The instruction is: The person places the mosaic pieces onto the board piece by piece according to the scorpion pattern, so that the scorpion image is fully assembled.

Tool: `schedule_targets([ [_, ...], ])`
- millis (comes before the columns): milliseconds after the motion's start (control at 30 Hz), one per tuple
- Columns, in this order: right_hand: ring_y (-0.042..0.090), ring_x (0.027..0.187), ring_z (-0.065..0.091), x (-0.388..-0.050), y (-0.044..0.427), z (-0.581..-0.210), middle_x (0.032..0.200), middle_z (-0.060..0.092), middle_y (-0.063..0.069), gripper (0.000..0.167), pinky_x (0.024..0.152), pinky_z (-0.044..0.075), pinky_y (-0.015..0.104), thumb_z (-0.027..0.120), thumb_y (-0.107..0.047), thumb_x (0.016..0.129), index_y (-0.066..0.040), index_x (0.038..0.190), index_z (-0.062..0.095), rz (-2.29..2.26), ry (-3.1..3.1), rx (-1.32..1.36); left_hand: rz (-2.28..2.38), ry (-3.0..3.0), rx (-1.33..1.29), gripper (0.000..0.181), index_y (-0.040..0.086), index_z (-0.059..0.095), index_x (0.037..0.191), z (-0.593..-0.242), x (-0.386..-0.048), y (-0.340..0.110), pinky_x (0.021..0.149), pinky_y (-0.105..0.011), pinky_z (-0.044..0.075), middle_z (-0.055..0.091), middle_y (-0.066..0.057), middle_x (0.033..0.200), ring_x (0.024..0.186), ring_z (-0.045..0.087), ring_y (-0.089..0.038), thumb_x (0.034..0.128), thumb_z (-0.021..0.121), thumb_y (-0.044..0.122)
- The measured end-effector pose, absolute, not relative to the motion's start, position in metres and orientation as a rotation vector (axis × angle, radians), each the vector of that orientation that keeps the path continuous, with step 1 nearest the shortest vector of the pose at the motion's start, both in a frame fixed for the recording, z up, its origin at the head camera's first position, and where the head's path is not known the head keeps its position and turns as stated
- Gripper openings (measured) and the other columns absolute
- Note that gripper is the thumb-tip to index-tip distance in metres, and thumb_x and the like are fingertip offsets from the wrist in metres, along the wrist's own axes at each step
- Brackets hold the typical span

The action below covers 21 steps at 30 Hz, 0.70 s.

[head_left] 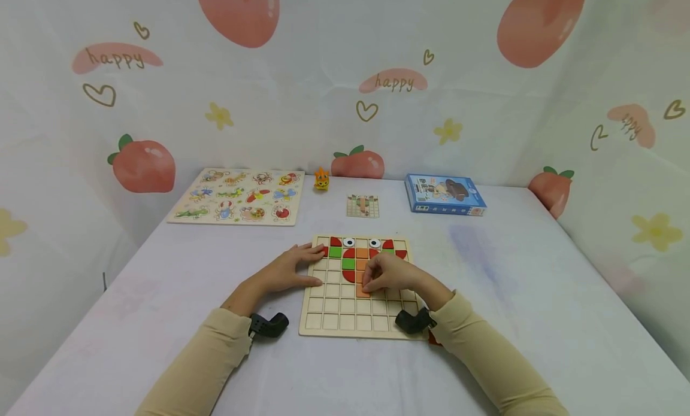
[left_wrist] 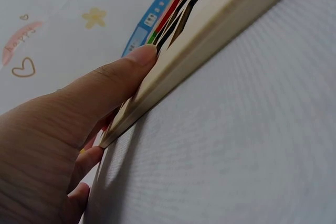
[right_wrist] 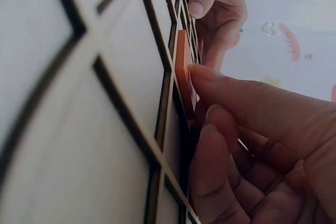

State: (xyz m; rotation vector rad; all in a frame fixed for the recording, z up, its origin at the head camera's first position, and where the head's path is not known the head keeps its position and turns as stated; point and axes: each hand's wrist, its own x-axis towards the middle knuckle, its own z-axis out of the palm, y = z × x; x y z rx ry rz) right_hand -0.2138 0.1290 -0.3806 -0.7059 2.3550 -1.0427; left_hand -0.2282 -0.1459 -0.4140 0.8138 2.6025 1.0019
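A wooden grid board (head_left: 329, 325) lies on the table with red, green and orange tiles and two eye tiles in its upper squares. My left hand (head_left: 286, 270) rests along the board's left edge. In the left wrist view its thumb (left_wrist: 123, 77) lies on the rim, with the other fingers at the side. My right hand (head_left: 396, 273) is over the middle of the board. It pinches an orange square tile (right_wrist: 184, 72) low in the orange column, the thumb on the tile's edge. The fingertips partly hide that tile, and the hand covers some squares to the right.
Behind the board lies a small pattern card (head_left: 363, 206). An insect puzzle board (head_left: 237, 197) is at the back left, near a small orange and yellow toy figure (head_left: 321, 180). A blue box (head_left: 445, 194) sits at the back right. Red pieces (head_left: 434, 339) show beneath the right forearm.
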Motion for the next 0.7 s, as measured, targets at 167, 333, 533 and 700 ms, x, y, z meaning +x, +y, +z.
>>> schedule_targets([
  [167, 0.008, 0.065, 0.055, -0.215, 0.132, -0.379, 0.075, 0.067, 0.0, 0.011, 0.064, 0.049, 0.022, 0.074, -0.014, 0.079, -0.005, 0.079, 0.068, -1.022, 2.35, -0.713, 0.996, 2.606, 0.822, 0.072, 0.008, 0.046, 0.137, -0.414, -0.229, -0.146, 0.119, -0.049, 0.005, 0.031, 0.002, 0.152, 0.144, 0.016, -0.028, 0.0781, 0.072, 0.04],
  [333, 0.01, 0.066, 0.057, -0.216, 0.139, -0.378, 0.077, 0.069, -0.001, 0.012, 0.065, 0.05, 0.024, 0.075, -0.022, 0.079, -0.01, 0.082, 0.071, -1.03, 2.342, -0.704, 0.995, 2.606, 0.828, 0.073, 0.008, 0.046, 0.137, -0.414, -0.229, -0.146, 0.119, -0.05, 0.005, 0.031, 0.003, 0.152, 0.144, 0.015, -0.029, 0.078, 0.072, 0.041],
  [533, 0.011, 0.068, 0.058, -0.213, 0.155, -0.373, 0.078, 0.069, 0.0, 0.015, 0.064, 0.051, 0.025, 0.073, -0.021, 0.08, -0.008, 0.086, 0.072, -1.021, 2.361, -0.714, 0.992, 2.606, 0.832, 0.073, 0.008, 0.046, 0.137, -0.414, -0.23, -0.146, 0.119, -0.05, 0.005, 0.031, 0.002, 0.152, 0.145, 0.015, -0.029, 0.078, 0.072, 0.041],
  [700, 0.012, 0.072, 0.057, -0.203, 0.171, -0.368, 0.081, 0.069, 0.0, 0.016, 0.067, 0.052, 0.024, 0.073, -0.02, 0.081, -0.007, 0.09, 0.072, -1.003, 2.369, -0.676, 0.991, 2.605, 0.832, 0.072, 0.008, 0.047, 0.137, -0.414, -0.23, -0.146, 0.118, -0.051, 0.006, 0.031, 0.002, 0.152, 0.144, 0.014, -0.03, 0.078, 0.072, 0.042],
])
